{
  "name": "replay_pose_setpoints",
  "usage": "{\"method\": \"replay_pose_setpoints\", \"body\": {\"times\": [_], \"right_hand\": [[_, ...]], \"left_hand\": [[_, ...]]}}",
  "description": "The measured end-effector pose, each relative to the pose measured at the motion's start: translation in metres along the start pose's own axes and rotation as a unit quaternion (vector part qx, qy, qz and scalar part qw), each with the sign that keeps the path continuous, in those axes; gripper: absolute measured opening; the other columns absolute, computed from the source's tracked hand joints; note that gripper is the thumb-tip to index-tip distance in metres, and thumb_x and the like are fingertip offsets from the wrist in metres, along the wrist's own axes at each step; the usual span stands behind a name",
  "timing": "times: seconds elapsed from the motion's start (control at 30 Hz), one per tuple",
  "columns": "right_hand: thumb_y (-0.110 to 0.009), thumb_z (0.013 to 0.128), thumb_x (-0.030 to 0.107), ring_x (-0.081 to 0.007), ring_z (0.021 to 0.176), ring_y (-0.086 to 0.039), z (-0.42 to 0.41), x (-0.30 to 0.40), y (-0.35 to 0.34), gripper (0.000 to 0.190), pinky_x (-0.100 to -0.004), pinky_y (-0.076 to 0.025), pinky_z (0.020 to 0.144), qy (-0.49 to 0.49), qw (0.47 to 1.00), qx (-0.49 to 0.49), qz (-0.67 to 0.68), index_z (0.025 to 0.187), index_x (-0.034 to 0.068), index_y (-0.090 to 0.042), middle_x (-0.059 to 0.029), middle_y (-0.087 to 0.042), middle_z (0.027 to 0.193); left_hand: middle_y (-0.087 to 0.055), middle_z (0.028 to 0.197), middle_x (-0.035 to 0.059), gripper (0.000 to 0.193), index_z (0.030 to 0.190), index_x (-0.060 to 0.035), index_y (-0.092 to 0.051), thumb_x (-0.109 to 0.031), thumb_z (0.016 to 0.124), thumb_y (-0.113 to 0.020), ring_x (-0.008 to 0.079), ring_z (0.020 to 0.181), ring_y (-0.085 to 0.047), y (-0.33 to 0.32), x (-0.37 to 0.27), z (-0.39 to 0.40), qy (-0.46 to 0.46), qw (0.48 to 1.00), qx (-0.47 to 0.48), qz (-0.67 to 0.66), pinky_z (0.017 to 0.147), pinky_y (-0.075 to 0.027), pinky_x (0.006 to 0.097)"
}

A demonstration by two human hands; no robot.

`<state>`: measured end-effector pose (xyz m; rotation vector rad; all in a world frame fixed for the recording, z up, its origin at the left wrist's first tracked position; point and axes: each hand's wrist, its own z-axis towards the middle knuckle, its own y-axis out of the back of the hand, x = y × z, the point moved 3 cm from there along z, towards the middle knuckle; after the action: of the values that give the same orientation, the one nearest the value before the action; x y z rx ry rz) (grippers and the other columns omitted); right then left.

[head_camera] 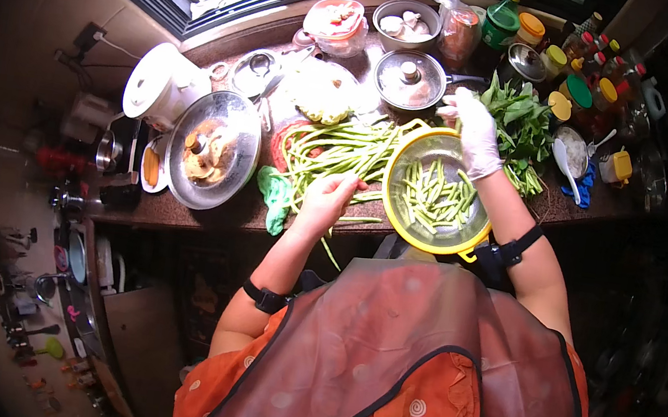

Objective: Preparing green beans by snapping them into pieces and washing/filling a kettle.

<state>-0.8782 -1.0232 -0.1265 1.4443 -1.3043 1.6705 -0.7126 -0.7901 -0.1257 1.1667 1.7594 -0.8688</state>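
My left hand [330, 200] is bare, its fingers closed at the near edge of a heap of long green beans [348, 147]. A long bean [329, 251] trails down from it past the counter edge. My right hand [475, 135] wears a thin clear glove and is raised over the far right rim of a yellow-rimmed mesh colander [393, 207]. Something greenish shows by its fingers, too small to make out. Short cut bean pieces [437, 197] lie in the colander. A green plastic bag [274, 197] lies left of my left hand.
Leafy greens [513, 118] lie right of my right hand. A glass-lidded pan [410, 79] stands behind the colander. A large glass lid or dish [213, 151] and a white lidded pot [163, 85] stand left. Bottles and jars [584, 83] crowd the back right. A bowl with a white spoon [571, 154] sits right.
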Motion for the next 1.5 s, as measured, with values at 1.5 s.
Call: {"method": "replay_pose_setpoints", "body": {"times": [1.5], "right_hand": [[-0.047, 0.083, 0.026, -0.0323, 0.074, -0.061, 0.059, -0.118, -0.137, 0.029, -0.0406, -0.049, 0.068, 0.204, 0.713, 0.288, -0.606, 0.095, 0.005, -0.063, -0.0168, -0.064, 0.082]], "left_hand": [[-0.043, 0.061, -0.0045, 0.026, 0.097, -0.0022, -0.062, -0.024, 0.093, -0.049, 0.0033, 0.041, -0.034, 0.096, 0.045, -0.054, -0.004, 0.975, -0.190, -0.117, 0.037, -0.025, 0.0175]]}}
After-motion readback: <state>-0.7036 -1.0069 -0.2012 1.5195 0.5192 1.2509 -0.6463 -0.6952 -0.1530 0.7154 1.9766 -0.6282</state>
